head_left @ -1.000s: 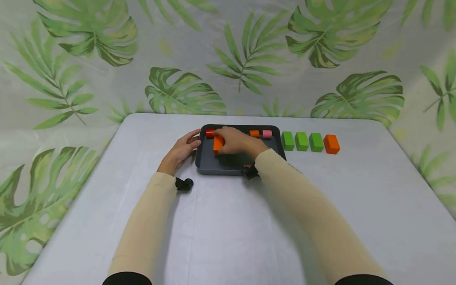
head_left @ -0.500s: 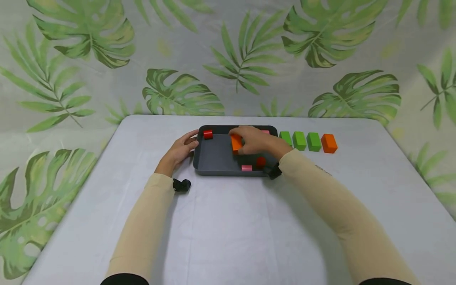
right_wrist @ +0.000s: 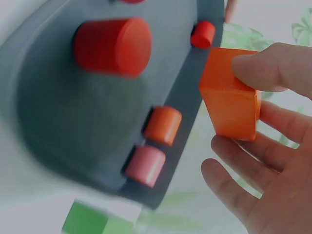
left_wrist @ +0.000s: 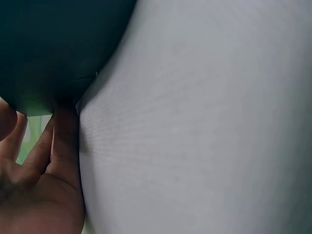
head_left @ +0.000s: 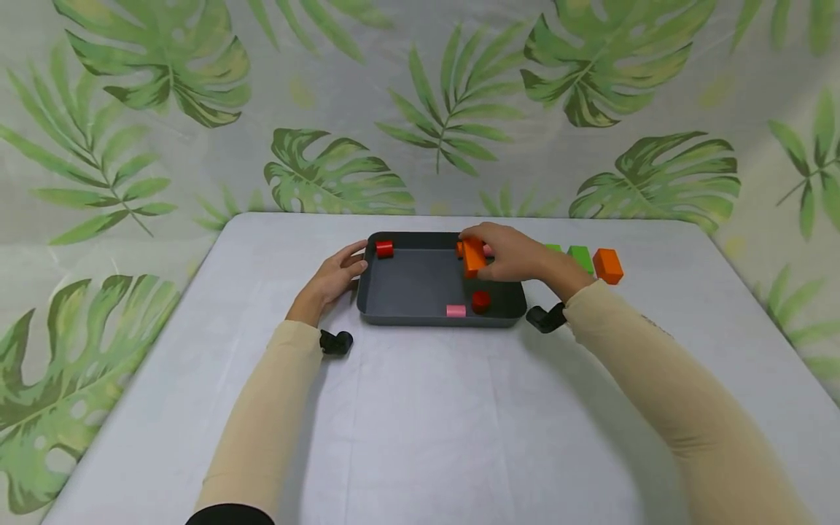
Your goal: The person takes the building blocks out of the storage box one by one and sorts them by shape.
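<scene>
My right hand [head_left: 515, 254] pinches an orange rectangular block [head_left: 473, 259] between thumb and fingers, raised over the right back part of a dark grey tray [head_left: 410, 284]. In the right wrist view the thumb presses one face of the block and the fingers lie against the other side. My left hand [head_left: 333, 278] touches the tray's left edge with fairly straight fingers. Inside the tray lie a red cylinder [head_left: 384, 249] at back left, a larger red cylinder [head_left: 481, 301], a pink cylinder [head_left: 456, 310] at the front, and an orange cylinder [right_wrist: 163, 126] beside another pink cylinder [right_wrist: 145, 165].
To the right of the tray, green blocks [head_left: 580, 257] stand in a row with another orange block [head_left: 608, 266] at its end; my right hand and forearm partly hide the row. A white cloth [head_left: 420, 423] covers the table. Behind hangs a leaf-patterned backdrop [head_left: 453, 197].
My right hand has carried the orange block rightward, from the tray's left part to above its right back part. The left hand stays at the tray's left edge.
</scene>
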Demonstrator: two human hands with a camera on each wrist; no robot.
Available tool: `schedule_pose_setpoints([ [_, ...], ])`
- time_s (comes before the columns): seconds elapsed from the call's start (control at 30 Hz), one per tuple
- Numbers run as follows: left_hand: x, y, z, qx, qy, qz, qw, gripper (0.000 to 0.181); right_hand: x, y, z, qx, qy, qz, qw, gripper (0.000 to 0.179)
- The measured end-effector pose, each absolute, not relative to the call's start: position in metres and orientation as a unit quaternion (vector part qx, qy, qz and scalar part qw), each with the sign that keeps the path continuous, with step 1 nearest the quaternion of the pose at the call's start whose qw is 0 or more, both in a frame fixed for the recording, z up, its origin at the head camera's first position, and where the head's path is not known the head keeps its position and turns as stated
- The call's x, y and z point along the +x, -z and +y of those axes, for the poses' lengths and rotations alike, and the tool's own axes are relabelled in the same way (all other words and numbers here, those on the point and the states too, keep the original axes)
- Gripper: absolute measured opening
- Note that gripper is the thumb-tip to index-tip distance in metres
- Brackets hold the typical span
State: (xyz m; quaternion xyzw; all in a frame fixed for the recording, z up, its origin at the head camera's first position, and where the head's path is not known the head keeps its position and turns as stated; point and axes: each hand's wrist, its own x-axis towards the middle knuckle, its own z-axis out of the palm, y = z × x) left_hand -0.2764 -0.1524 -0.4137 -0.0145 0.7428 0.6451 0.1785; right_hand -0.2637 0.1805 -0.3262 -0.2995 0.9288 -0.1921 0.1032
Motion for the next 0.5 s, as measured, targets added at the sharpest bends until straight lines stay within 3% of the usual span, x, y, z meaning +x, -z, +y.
schedule_pose_setpoints([
  [0.5,-0.278,0.416,-0.15,-0.024,-0.648,0.741,0.174,0.056,-0.236,0.323,0.277,-0.238,0.188,0.951,0.054,0.061],
])
